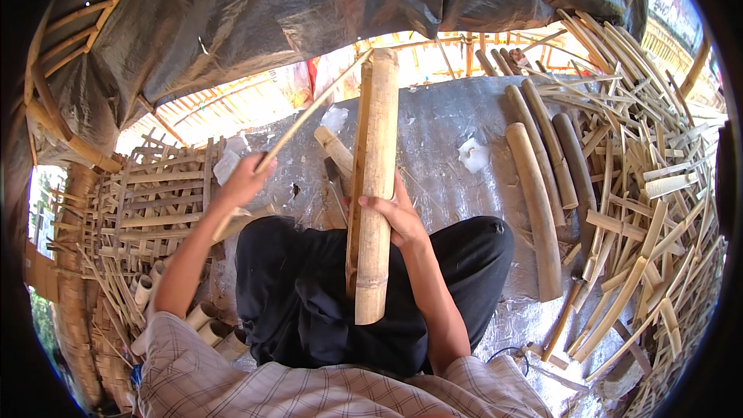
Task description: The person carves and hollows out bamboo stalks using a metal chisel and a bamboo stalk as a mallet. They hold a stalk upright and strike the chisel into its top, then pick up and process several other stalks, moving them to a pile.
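Right hand (391, 213) wrapped around thick bamboo pole (374, 186), held upright over lap, above black trousers (309, 286). Left hand (244, 182) closed on thin bamboo strip (309, 112), angled up toward pole's top end. Knife (335, 186) lying on grey sheet (441, 139) just left of pole. Split bamboo pieces (542, 193) and slats (658, 186) piled right; woven mat (155, 201) left.

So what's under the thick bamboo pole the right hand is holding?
Under the bamboo pole, held by the right hand, lie the person's dark-trousered lap and the silvery ground sheet. A short bamboo piece pokes out beside it; whatever lies directly beneath the pole is covered.
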